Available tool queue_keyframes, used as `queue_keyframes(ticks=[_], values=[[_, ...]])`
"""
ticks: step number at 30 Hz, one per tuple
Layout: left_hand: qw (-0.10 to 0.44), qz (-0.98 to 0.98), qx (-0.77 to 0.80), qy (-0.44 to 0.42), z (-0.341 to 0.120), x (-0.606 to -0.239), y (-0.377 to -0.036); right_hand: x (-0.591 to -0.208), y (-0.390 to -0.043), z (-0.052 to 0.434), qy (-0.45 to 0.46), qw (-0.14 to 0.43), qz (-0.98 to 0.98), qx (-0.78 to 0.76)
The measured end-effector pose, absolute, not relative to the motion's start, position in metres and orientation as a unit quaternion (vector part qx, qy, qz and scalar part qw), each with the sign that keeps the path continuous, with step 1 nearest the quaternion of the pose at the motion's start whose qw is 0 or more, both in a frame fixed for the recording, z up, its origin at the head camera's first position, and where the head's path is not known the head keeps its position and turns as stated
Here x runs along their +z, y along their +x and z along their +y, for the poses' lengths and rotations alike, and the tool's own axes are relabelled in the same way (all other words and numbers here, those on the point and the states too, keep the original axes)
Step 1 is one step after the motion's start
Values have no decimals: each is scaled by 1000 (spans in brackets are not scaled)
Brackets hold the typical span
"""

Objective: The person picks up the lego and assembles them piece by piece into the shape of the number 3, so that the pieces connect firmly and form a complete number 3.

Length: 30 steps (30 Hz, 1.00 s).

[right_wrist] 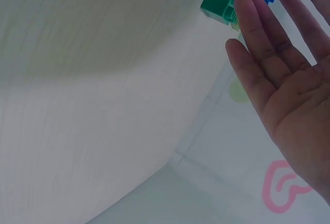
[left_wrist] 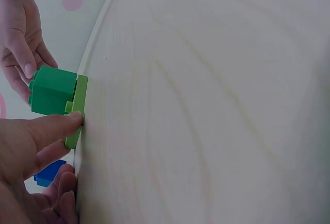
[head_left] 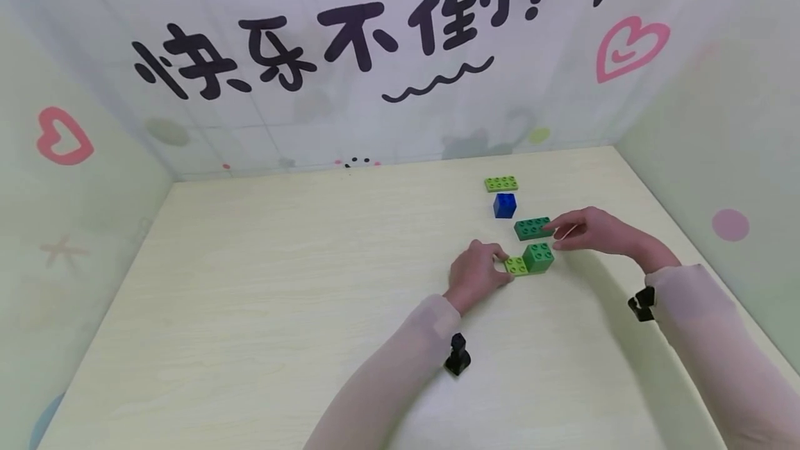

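My left hand [head_left: 475, 273] pinches the left end of a flat lime-green toy building plate [left_wrist: 80, 95] between thumb and fingers. On the plate's right end sits a taller green building brick [head_left: 538, 257], its studs facing up. My right hand [right_wrist: 294, 74] is just right of that brick, its fingers extended and holding nothing. In the head view its fingertips overlap the right end of a long dark green brick [head_left: 528, 229]; whether they touch it I cannot tell.
Behind the dark green brick stands a blue brick [head_left: 505, 205], and farther back lies another lime-green plate [head_left: 501, 184]. The pale wooden table [head_left: 281, 297] stretches to the left. Printed cloth walls [head_left: 300, 130] enclose its back and sides.
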<state>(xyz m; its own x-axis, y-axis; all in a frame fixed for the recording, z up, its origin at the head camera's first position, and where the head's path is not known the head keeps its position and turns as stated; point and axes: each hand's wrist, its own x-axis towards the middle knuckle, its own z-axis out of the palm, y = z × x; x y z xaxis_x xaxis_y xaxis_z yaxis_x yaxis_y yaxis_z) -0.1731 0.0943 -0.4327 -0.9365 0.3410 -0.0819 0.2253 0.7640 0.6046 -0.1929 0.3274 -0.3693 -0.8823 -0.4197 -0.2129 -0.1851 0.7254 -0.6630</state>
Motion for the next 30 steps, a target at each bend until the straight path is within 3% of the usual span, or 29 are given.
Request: queue_keyframes(ticks=[8, 30], values=[[97, 934, 310, 149, 96, -433, -173, -372, -203, 336, -149, 144, 928, -308], [106, 936, 303, 144, 97, -431, -175, -391, -230, 338, -119, 159, 926, -321]])
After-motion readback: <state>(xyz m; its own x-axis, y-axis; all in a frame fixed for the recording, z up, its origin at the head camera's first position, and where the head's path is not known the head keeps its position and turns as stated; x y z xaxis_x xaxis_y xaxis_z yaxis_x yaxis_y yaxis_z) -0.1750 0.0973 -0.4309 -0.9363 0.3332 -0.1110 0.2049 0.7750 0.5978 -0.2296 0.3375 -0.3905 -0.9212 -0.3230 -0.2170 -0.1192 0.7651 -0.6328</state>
